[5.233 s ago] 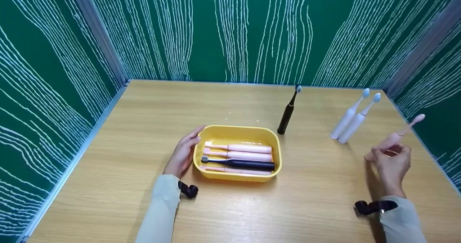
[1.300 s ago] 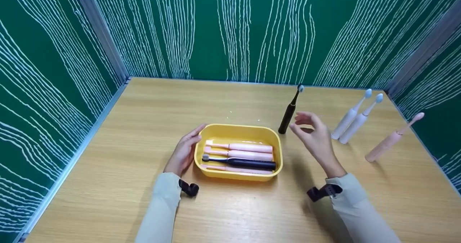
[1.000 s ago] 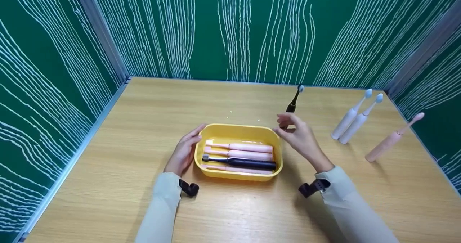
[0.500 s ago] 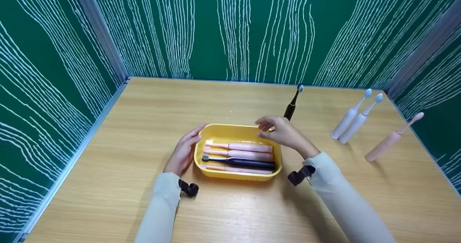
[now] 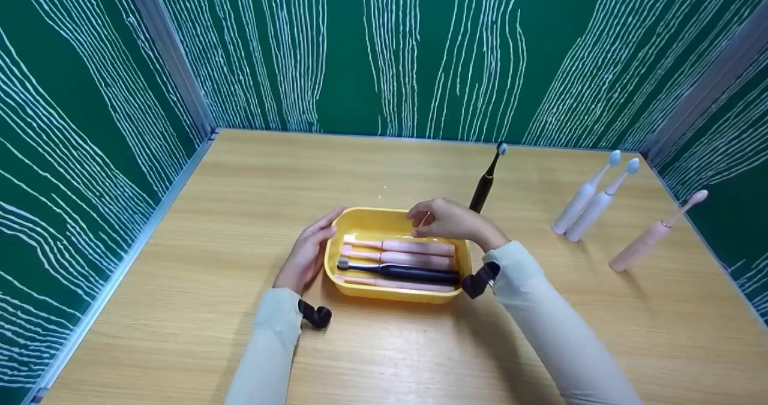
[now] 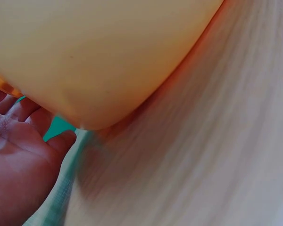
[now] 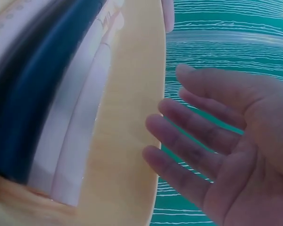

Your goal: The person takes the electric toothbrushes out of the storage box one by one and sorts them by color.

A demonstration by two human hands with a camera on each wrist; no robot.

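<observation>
A yellow bin (image 5: 384, 297) sits mid-table, holding several electric toothbrushes: pink toothbrushes (image 5: 417, 248) and one black toothbrush (image 5: 420, 272), all lying lengthwise. Beside the bin's left wall is my left hand (image 5: 305, 255), its fingers and thumb touching the rim near the back left corner. The left wrist view shows the palm and thumb of that left hand (image 6: 19, 146) against the bin's outer side. Over the bin's back right part hovers my right hand (image 5: 447, 219), fingers loosely bent. In the right wrist view nothing lies between the right hand's fingers (image 7: 188, 132).
An upright black toothbrush (image 5: 482, 190) stands behind the right hand, its base hidden. Two white toothbrushes (image 5: 591, 215) stand side by side further right. A lone pink toothbrush (image 5: 641, 246) stands at the right. Green walls with white lines (image 5: 342, 51) enclose the wooden table (image 5: 198, 261).
My right hand let go of the standing pink toothbrush at the right, then moved left past the black one to above the bin. The left hand has stayed at the bin.
</observation>
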